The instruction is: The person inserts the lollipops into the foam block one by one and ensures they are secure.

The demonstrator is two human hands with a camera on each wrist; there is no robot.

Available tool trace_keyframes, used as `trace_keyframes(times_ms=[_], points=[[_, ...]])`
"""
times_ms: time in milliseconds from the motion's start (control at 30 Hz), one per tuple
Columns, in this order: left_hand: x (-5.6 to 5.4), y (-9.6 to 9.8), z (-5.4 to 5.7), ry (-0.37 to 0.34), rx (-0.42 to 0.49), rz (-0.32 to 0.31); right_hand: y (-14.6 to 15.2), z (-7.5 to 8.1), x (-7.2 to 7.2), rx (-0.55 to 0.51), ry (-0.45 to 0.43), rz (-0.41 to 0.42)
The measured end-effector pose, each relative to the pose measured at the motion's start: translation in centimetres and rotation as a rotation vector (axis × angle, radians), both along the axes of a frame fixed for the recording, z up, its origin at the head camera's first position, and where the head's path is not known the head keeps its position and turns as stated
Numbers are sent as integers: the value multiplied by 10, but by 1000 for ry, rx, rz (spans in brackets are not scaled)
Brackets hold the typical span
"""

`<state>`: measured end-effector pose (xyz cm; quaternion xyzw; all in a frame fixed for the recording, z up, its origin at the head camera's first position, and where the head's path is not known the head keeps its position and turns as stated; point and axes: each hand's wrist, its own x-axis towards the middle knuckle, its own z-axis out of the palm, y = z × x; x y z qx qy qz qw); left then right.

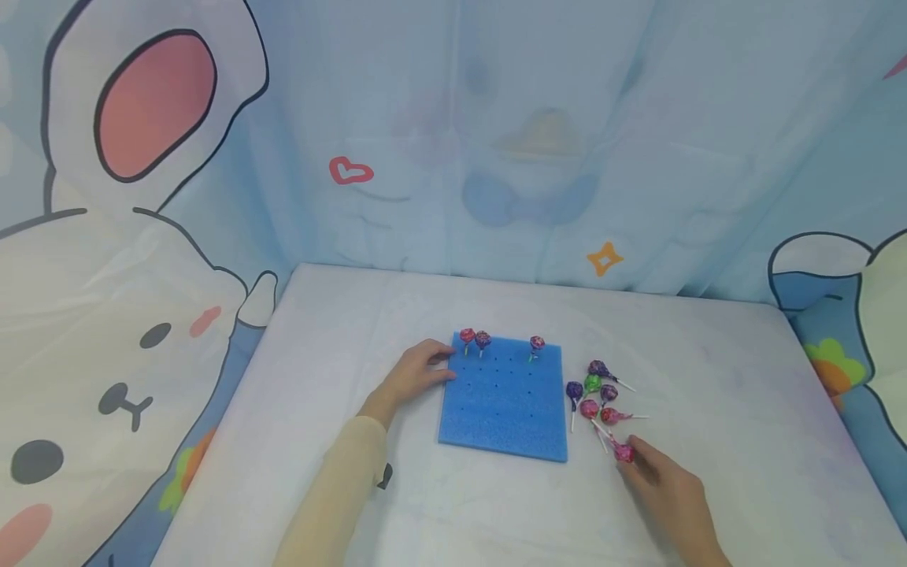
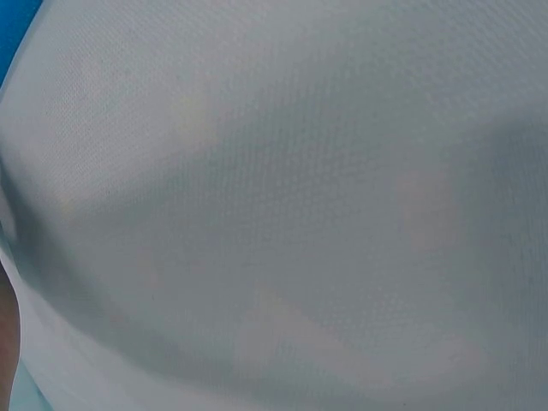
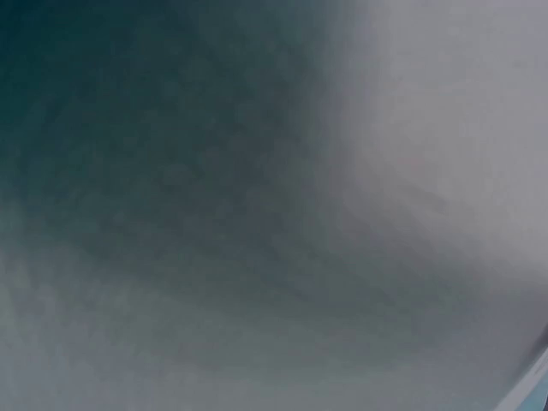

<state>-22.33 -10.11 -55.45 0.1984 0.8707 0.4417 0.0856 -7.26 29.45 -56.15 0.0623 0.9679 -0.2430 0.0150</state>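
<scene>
While board [image 1: 499,433] holds three lollipops [image 1: 483,339], left hand [image 1: 413,370] loose; right hand [image 1: 669,492] pinches pink lollipop [image 1: 623,453].

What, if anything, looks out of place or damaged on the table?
Nothing looks spilled or plainly damaged. The loose lollipops lie jumbled beside the blue board, sticks pointing different ways. Of the three planted lollipops, the rightmost lollipop stands apart from the other two, so the row looks unevenly spaced.

Left arm [image 1: 336,492] stretched forward, left hand [image 1: 412,373] relaxed, right hand [image 1: 669,490] pinching
</scene>
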Motion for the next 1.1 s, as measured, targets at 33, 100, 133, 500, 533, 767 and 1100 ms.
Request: trace_keyframes(times_ms=[33,100,133,500,533,767,1100], points=[[0,0,0,0,2,1,-1,-1,0,14,31,8],[0,0,1,1,3,3,-2,-2,1,31,82,19],[0,0,1,0,3,4,-2,-2,1,41,100,23],[0,1,2,-2,-4,3,-6,-6,-1,33,206,-10],[0,1,2,-3,-4,3,-6,-6,-1,29,214,-13],[1,0,3,-4,-8,2,-8,-6,-3,22,222,-4],[1,0,2,-2,-3,5,-12,-2,-5,-36,158,-85]])
